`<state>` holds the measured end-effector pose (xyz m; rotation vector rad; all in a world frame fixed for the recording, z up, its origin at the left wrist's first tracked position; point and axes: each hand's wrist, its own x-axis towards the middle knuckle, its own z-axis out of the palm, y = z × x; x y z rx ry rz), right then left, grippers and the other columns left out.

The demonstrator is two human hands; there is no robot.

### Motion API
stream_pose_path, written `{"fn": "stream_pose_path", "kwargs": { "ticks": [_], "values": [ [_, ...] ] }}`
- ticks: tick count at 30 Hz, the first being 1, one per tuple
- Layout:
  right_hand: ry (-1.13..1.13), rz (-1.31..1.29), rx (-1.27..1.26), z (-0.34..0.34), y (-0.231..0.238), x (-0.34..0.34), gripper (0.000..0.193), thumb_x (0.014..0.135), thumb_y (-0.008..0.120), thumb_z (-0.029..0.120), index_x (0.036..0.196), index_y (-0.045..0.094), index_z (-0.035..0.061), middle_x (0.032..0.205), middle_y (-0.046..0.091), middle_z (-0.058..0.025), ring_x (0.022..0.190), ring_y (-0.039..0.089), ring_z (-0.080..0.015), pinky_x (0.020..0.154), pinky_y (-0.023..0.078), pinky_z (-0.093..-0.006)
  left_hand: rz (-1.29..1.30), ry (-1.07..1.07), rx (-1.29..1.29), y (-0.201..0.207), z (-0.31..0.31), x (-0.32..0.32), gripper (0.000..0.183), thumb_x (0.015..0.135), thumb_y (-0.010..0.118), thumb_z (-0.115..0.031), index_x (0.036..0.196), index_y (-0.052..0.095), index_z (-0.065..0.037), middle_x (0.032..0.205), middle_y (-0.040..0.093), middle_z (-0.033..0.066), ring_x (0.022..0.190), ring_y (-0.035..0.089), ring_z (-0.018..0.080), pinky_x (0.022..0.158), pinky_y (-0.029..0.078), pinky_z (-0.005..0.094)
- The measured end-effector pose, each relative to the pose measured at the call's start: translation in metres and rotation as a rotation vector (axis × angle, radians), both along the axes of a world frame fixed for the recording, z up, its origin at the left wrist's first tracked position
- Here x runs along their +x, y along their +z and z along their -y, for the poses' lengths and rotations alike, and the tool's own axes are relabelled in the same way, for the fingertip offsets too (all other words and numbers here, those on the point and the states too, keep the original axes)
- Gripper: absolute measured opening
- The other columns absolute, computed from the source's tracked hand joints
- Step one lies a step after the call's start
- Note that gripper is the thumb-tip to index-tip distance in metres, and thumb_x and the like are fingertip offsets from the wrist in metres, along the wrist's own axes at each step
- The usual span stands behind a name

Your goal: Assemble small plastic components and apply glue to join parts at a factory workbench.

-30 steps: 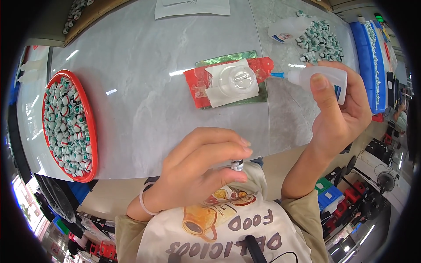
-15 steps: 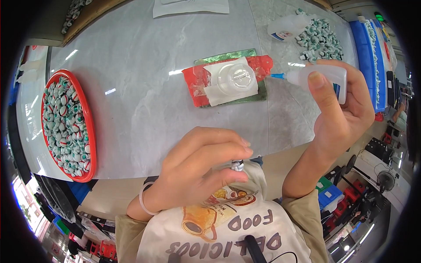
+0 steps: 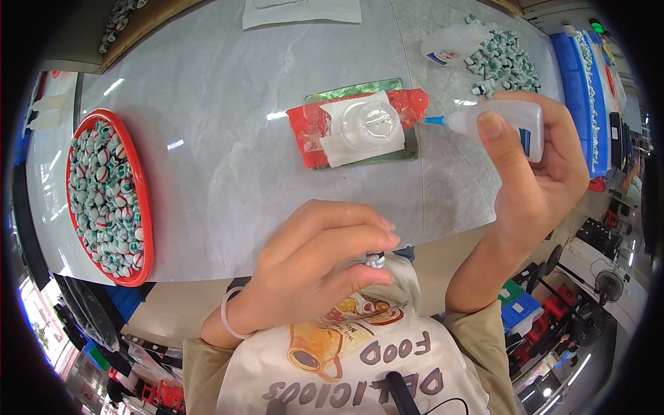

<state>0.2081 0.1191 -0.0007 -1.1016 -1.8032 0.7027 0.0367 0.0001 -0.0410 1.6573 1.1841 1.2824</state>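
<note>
Grey marbled tabletop [image 3: 228, 207] spreads before us. Our left hand [image 3: 311, 249] pinches a small black-and-white piece [image 3: 375, 261] by its near edge; our right hand [image 3: 550, 155] clasps a whitish squeeze bottle [image 3: 520, 116], blue nozzle [image 3: 434, 120] toward nine o'clock. From the piece, a clear round container [image 3: 377, 124] stands at twelve, a loose pile [image 3: 508, 62] at one, a red basin [image 3: 146, 221] near nine.

Small grey-white piece [image 3: 375, 261], partly hidden
</note>
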Motion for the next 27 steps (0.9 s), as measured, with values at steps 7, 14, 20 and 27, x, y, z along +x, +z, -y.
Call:
{"fn": "stream_pose_path", "kwargs": {
  "ticks": [7, 14, 20, 27],
  "values": [
    [-0.025, -0.087, -0.051, 0.003, -0.005, 0.006, 0.022, 0.077, 0.066, 0.007, 0.093, 0.057, -0.0037, 0.085, 0.062, -0.0105, 0.072, 0.056, -0.0111, 0.062, 0.044, -0.0204, -0.008, 0.006, -0.008, -0.001, 0.001, 0.001, 0.032, 0.069, 0.075, -0.018, 0.091, 0.06, -0.001, 0.091, 0.057, 0.0121, 0.079, 0.062, 0.0208, 0.065, 0.051, 0.0272],
    [-0.016, -0.411, -0.178, -0.001, -0.017, 0.021, 0.025, 0.079, 0.059, 0.001, 0.101, 0.048, -0.0014, 0.1, 0.058, -0.0194, 0.086, 0.058, -0.0227, 0.074, 0.045, -0.0295, -0.005, 0.01, 0.009, 0.002, -0.002, -0.001, 0.031, 0.068, 0.075, -0.015, 0.091, 0.06, -0.002, 0.091, 0.058, 0.0117, 0.081, 0.061, 0.0206, 0.066, 0.051, 0.0273],
    [0.009, -0.389, -0.228, 0.011, -0.038, 0.029, 0.043, 0.075, 0.061, -0.004, 0.112, 0.039, 0.0027, 0.106, 0.057, -0.0202, 0.095, 0.054, -0.0205, 0.085, 0.04, -0.03, -0.128, 0.055, 0.026, 0.006, 0.003, -0.005, 0.029, 0.068, 0.073, -0.014, 0.094, 0.061, -0.005, 0.094, 0.06, 0.0076, 0.078, 0.057, 0.0231, 0.067, 0.046, 0.0311],
    [-0.001, -0.245, -0.226, 0.022, -0.043, 0.039, 0.046, 0.073, 0.053, -0.007, 0.116, 0.041, 0.0005, 0.113, 0.051, -0.0175, 0.104, 0.05, -0.0242, 0.093, 0.037, -0.0355, -0.573, 0.268, -0.028, 0.023, 0.016, -0.026, 0.03, 0.068, 0.069, -0.011, 0.097, 0.06, -0.008, 0.094, 0.057, 0.0049, 0.078, 0.055, 0.0213, 0.067, 0.046, 0.0309]
  ]
}}
